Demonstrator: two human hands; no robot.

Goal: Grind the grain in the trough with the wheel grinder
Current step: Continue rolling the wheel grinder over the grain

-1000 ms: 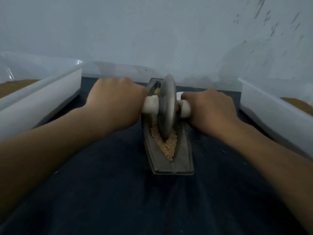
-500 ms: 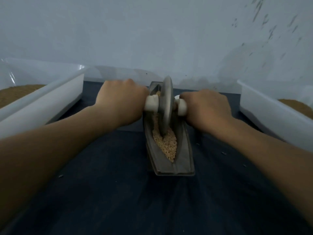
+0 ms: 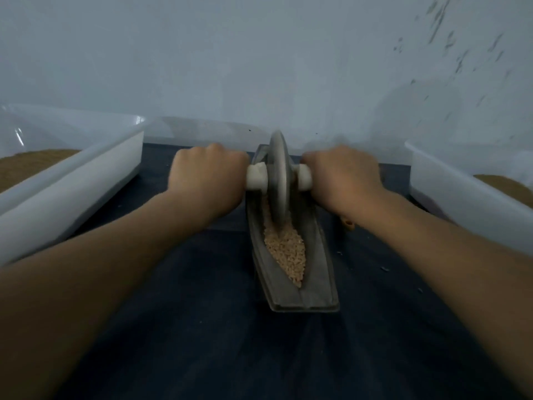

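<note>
- The grain (image 3: pixel 287 252) lies in the gray trough (image 3: pixel 320 272) on the dark desk (image 3: pixel 202 327).
- The wheel grinder (image 3: pixel 278 180) stands in the groove at the far end.
- The left hand (image 3: pixel 207 174) and right hand (image 3: pixel 343 174) hold its white handle (image 3: pixel 256 176), fingers wrapped tight round each end.
- To grind well, I think: press down the same on both sides, hold the wheel straight, roll over the near pile.

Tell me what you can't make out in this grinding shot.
All head view:
- Fingers of the left hand and right hand: curled under, hidden by the backs of the hands gripping the handle.
- Trough far end: behind the wheel.
- Grain under the wheel: hidden; fineness too small to judge.
- Left bin and right bin: cut off by the frame edges.
- Orange thing under the right wrist: mostly covered.
</note>
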